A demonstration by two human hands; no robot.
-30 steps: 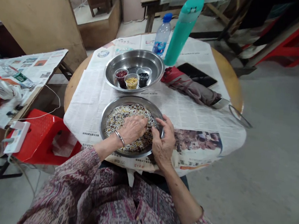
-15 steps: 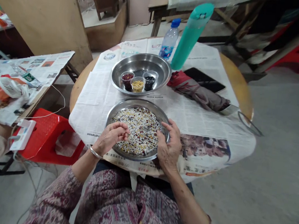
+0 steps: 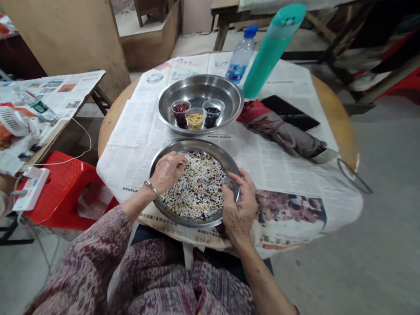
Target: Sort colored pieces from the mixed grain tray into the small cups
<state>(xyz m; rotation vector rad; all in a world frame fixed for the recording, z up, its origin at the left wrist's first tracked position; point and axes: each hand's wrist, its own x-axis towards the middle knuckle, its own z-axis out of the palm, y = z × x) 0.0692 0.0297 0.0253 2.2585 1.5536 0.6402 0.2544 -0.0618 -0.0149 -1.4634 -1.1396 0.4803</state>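
Note:
A shallow metal bowl [image 3: 190, 222] stands near the table's front edge. In it lies a spread of mixed grains [image 3: 200, 188], mostly white, with dark, yellow and red ones among them. My left hand [image 3: 168, 171] is over the bowl's left part, thumb and fingers pinched together above the grains; whatever is between the fingertips is too small to make out. Against the bowl's right rim rests my right hand [image 3: 240, 207], its thumb and fingers apart and curved over the edge. Behind stands a larger metal basin [image 3: 162, 109] with cups of red beans [image 3: 181, 108], yellow grains [image 3: 194, 120] and black beans [image 3: 212, 112].
A water bottle [image 3: 241, 57] and a green tumbler [image 3: 272, 52] stand at the back. Right of the basin lie a folded umbrella [image 3: 289, 132] and a dark flat device [image 3: 291, 113]. Newspaper [image 3: 131, 136] covers the table. A red stool [image 3: 63, 189] stands left, near another person's arm.
My left hand has moved forward over the grains, away from my body, with its fingers still pinched. My right hand stays at the bowl's right rim.

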